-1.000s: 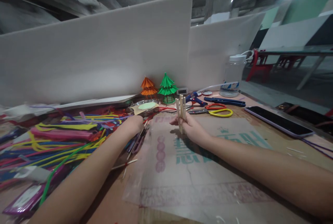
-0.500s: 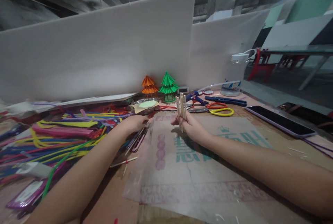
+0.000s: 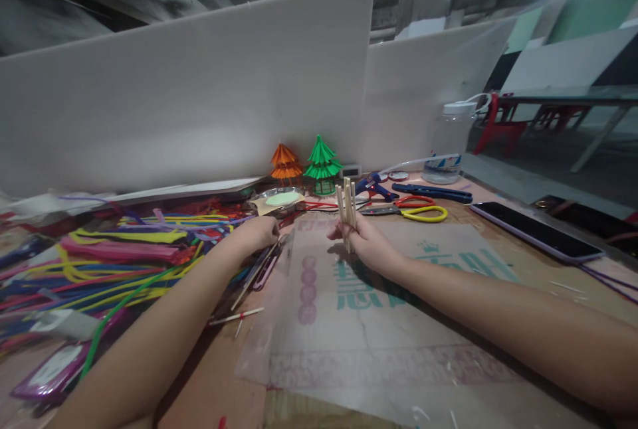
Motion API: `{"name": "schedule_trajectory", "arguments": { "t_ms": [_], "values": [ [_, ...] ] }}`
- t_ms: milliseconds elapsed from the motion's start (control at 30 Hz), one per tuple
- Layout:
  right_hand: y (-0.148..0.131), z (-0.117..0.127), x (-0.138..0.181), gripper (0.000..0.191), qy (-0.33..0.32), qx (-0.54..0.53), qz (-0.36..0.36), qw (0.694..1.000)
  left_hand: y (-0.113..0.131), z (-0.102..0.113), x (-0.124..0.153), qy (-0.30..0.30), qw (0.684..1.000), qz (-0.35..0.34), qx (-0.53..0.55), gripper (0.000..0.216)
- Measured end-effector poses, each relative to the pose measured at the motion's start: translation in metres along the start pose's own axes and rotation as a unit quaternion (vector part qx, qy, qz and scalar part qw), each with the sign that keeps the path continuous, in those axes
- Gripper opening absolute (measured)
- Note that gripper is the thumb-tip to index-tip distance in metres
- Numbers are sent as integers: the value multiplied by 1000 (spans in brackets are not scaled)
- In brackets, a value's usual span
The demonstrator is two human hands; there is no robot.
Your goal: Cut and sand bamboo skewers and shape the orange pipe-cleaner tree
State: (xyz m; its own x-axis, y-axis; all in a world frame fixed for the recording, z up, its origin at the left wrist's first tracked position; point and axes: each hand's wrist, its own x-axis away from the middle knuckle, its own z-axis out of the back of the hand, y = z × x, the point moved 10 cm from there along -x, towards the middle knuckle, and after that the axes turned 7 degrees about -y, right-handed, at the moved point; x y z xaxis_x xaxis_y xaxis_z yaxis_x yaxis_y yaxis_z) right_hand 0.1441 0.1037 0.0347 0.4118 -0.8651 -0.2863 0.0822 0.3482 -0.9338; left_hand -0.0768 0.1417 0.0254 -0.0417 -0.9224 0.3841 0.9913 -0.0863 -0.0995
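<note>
My right hand is closed around a bundle of several thin wooden sticks, held upright above a printed translucent sheet. To the left, my left hand has its fingers curled down over a small group of slim tools. A pale wooden stick slants from its fingertips toward me; the fingertips are partly hidden but seem pinched on its upper end. Beside it lies a pink-handled tool. Nearer me, a stick with a red tie rests on the table.
Colourful pipe cleaners are heaped at left. Behind stand an orange paper tree and a green one, near a shallow dish. Glue gun, yellow-and-red scissors, phone and clear jug lie to the right.
My left hand has drawn in slightly, its fingers more curled. The pale stick under it has shifted toward me and shows more length. My right hand and its bundle stay nearly still.
</note>
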Motion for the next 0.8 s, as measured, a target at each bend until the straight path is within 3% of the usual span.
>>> {"name": "schedule_trajectory", "arguments": {
  "t_ms": [167, 367, 600, 800],
  "values": [
    [-1, 0, 1, 11, -3, 2, 3, 1000, 3, 11, 17, 29, 999, -23, -23, 25],
    [-5, 1, 2, 12, -3, 11, 11, 1000, 13, 11, 28, 24, 998, -52, -38, 37],
    [-3, 0, 2, 16, -3, 11, 12, 1000, 16, 11, 20, 36, 999, -8, -29, 24],
    [-14, 13, -5, 21, 4, -11, 15, 1000, 14, 38, 39, 102, 995, 16, -2, 29]
  ]
}}
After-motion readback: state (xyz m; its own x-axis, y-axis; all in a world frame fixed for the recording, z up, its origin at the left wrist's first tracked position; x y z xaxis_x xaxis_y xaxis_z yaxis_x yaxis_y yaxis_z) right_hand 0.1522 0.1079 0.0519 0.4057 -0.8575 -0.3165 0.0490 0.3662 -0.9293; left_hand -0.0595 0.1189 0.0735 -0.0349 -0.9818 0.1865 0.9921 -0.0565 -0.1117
